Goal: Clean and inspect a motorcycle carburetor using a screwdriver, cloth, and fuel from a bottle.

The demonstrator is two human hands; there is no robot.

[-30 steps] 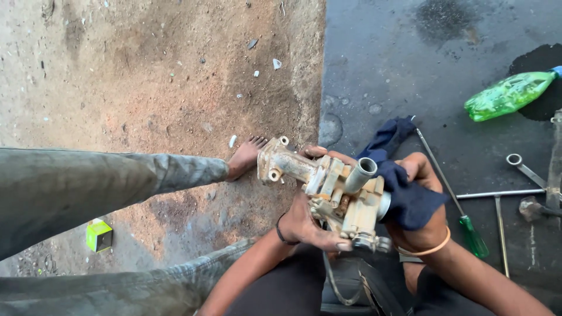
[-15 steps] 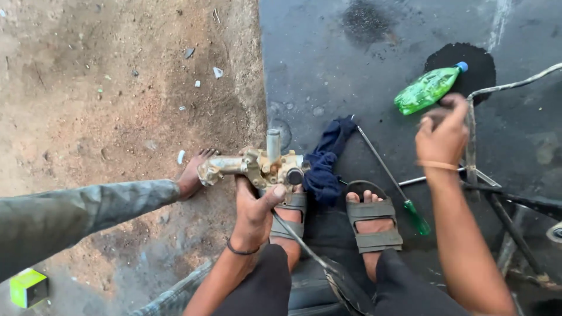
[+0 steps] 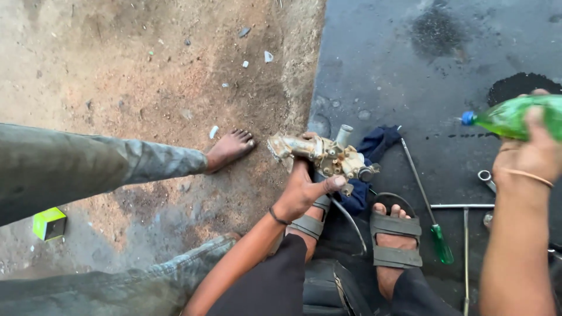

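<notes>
Ground split in two: brown dirt on the left, dark wet asphalt (image 3: 410,76) on the right. Small yellow-green box (image 3: 49,223) lay on the dirt near the left edge. Another person's grey-trousered leg ended in a bare foot (image 3: 229,148) on the dirt by the asphalt's edge. Left hand (image 3: 304,190) gripped the tan, grimy cast-metal pump body (image 3: 322,157) from below, fingers curled around it, thumb stuck out, holding it above the dirt-asphalt border. Dark blue rag (image 3: 374,146) sat just behind it. Two feet in grey strapped sandals (image 3: 395,234) rested on the asphalt. Green-handled screwdriver (image 3: 430,205) lay right of the rag, metal spanners (image 3: 468,206) beside it. Right hand (image 3: 527,155) wrapped closed around a green plastic bottle with blue cap (image 3: 509,116) at the right edge, raised off the asphalt.
</notes>
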